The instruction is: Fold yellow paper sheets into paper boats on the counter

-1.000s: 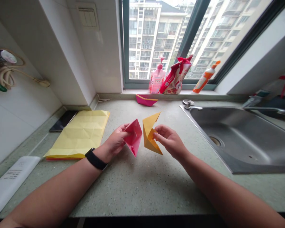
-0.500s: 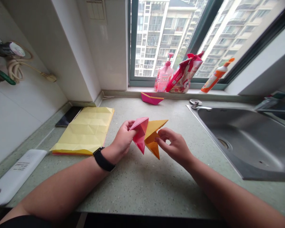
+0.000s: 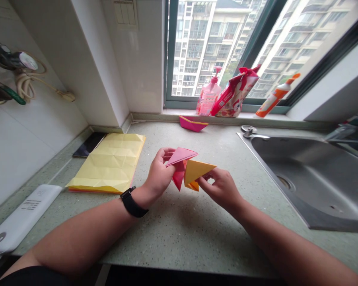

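Above the counter, my left hand [image 3: 160,174] is closed on the pink side of a folded paper piece [image 3: 182,155]. That pink part has a flat triangular top and a darker point hanging below. My right hand [image 3: 219,184] pinches the orange-yellow side [image 3: 197,171], which has a similar triangular flap and a lower point. The two coloured parts meet in the middle; whether they are one origami or two pieces, I cannot tell. My fingertips are partly hidden behind the paper.
A stack of creased yellow paper [image 3: 109,163] lies at left over a dark flat device [image 3: 89,145], near a white power bank [image 3: 25,216]. A pink paper boat [image 3: 193,124] sits at the back. The sink [image 3: 304,222] is at right; bottles and a red bag [image 3: 237,93] stand on the sill.
Both paper parts have tilted, so their triangular tops now face up more and the lower points look shorter. My hands have turned with them. The view has shifted slightly.
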A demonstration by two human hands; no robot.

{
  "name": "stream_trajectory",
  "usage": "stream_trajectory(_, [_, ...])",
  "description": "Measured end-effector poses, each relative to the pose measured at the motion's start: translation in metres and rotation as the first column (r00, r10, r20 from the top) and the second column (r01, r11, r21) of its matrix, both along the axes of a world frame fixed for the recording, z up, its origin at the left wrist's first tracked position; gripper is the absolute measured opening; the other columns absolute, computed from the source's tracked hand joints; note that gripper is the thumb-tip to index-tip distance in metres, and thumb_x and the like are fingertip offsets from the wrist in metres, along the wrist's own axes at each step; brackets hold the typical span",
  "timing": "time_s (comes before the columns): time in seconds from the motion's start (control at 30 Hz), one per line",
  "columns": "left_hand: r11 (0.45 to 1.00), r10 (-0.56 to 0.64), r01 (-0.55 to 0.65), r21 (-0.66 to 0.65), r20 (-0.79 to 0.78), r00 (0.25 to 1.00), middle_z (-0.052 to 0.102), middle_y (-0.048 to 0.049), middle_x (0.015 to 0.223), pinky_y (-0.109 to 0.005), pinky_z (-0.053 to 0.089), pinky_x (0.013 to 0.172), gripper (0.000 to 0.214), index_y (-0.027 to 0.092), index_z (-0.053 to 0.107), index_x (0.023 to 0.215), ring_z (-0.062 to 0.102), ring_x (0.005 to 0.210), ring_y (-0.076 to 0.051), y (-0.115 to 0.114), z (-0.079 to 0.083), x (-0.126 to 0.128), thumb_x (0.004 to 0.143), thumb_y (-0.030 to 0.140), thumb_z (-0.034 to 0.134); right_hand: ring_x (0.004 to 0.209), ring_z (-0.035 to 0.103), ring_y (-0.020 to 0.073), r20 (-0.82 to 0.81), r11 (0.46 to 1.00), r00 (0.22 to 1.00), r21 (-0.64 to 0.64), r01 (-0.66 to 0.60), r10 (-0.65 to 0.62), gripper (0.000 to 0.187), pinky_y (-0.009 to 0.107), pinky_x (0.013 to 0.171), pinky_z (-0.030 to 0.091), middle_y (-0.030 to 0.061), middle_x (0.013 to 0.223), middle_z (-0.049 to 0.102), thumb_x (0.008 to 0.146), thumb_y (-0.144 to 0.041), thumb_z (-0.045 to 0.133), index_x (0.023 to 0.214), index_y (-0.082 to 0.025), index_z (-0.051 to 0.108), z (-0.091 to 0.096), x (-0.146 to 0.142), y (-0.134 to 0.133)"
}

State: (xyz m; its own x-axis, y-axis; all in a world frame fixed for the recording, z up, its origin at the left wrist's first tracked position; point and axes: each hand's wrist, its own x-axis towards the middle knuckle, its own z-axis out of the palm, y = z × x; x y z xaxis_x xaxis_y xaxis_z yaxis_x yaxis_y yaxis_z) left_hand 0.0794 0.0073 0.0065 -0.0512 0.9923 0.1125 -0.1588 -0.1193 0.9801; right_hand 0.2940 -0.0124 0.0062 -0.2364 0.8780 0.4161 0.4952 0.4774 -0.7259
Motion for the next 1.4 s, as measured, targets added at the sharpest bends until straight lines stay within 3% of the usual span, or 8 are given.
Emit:
stream_trajectory(0.27, [0.996,0.046,-0.041,0.085,-0.057,0.997,0.074,-0.0094,0.129,-0.040,0.058,0.104,0.037,0.023,0.069,0.120,0.071,0.119,-0.027,0.001,0.003,-0.001,0.087,0.019,0.085,0.054,0.057,0.0136,0.130,0.979,0.981,0.125,-0.159,0.143,0.021,0.028,0.055,0.041,-0.0021,0.062,0.064,0.096,-0.027,0.060,0.076,-0.025,0.060,0.010,0.002,-0.003])
stream_trajectory(0.4, [0.998,0.028,-0.027,0.053,-0.004,1.000,0.075,-0.0094,0.128,-0.040,0.058,0.104,0.037,0.023,0.068,0.120,0.071,0.120,-0.027,0.002,0.004,0.000,0.088,0.019,0.084,0.050,0.050,0.0118,0.138,0.986,0.983,0.097,-0.134,0.120,0.031,0.027,0.052,0.037,-0.0036,0.057,0.058,0.099,-0.029,0.058,0.070,-0.025,0.050,0.009,-0.001,-0.003])
stream_trajectory(0.67, [0.999,-0.010,0.012,0.052,-0.036,0.999,0.075,-0.0101,0.126,-0.041,0.057,0.104,0.034,0.022,0.067,0.118,0.071,0.117,-0.027,-0.003,0.006,0.002,0.089,0.023,0.085,0.051,0.055,0.0132,0.148,0.986,0.989,0.162,-0.033,0.009,0.030,0.029,0.054,0.041,-0.0013,0.061,0.065,0.104,-0.034,0.058,0.075,-0.025,0.059,0.004,-0.003,-0.004])
stream_trajectory(0.97, [0.998,-0.063,0.065,0.019,-0.087,0.994,0.075,-0.0108,0.125,-0.041,0.057,0.101,0.039,0.021,0.066,0.119,0.070,0.116,-0.028,-0.003,0.006,0.001,0.087,0.025,0.088,0.048,0.050,0.0133,0.170,0.975,0.980,0.213,0.068,-0.106,0.036,0.031,0.051,0.037,-0.0018,0.058,0.060,0.103,-0.038,0.059,0.070,-0.027,0.051,0.008,0.004,-0.001])
stream_trajectory(1.17, [0.998,-0.058,0.057,-0.022,-0.054,0.997,0.075,-0.0105,0.120,-0.038,0.059,0.094,0.040,0.021,0.068,0.118,0.070,0.115,-0.028,0.003,0.001,0.000,0.082,0.018,0.085,0.047,0.047,0.0128,0.190,0.976,0.976,0.206,0.065,-0.105,0.036,0.031,0.051,0.035,-0.0029,0.055,0.055,0.100,-0.035,0.058,0.067,-0.026,0.046,0.008,0.005,0.001])
stream_trajectory(1.4, [0.996,-0.075,0.074,-0.051,-0.016,0.997,0.076,-0.0095,0.117,-0.038,0.060,0.096,0.040,0.020,0.069,0.117,0.072,0.110,-0.027,0.007,-0.003,-0.002,0.082,0.023,0.088,0.047,0.046,0.0129,0.201,0.982,0.976,0.183,0.046,-0.084,0.037,0.030,0.050,0.034,-0.0032,0.054,0.054,0.100,-0.037,0.058,0.066,-0.026,0.046,0.008,0.006,0.001])
